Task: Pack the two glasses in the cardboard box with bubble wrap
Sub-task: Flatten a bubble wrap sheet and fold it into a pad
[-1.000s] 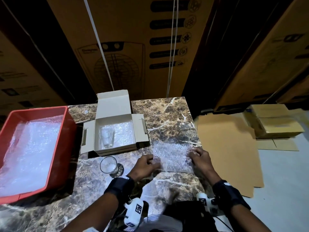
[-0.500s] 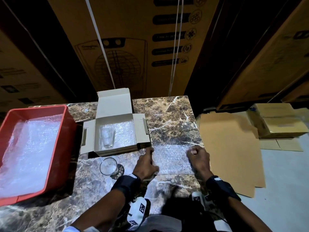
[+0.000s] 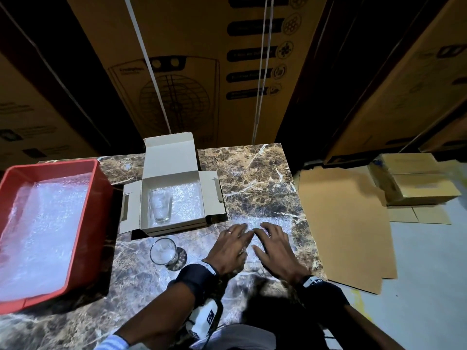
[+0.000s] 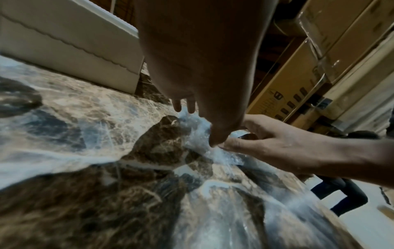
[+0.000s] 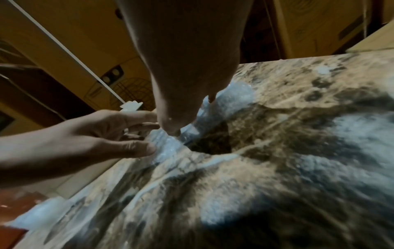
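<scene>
An open white cardboard box lined with bubble wrap stands on the marble table. One clear glass lies on its side in the box's left half. The second glass stands upright on the table in front of the box. A small bubble wrap sheet lies flat to the right of that glass. My left hand and right hand rest side by side on it, fingers spread and pressing down. The wrist views show the sheet under the fingertips.
A red crate holding more bubble wrap sits at the table's left. Flat cardboard and small brown boxes lie on the floor to the right. Tall cartons stand behind the table.
My hands left the sheet's left and right edges and came together at its middle. The sheet now lies flat on the table.
</scene>
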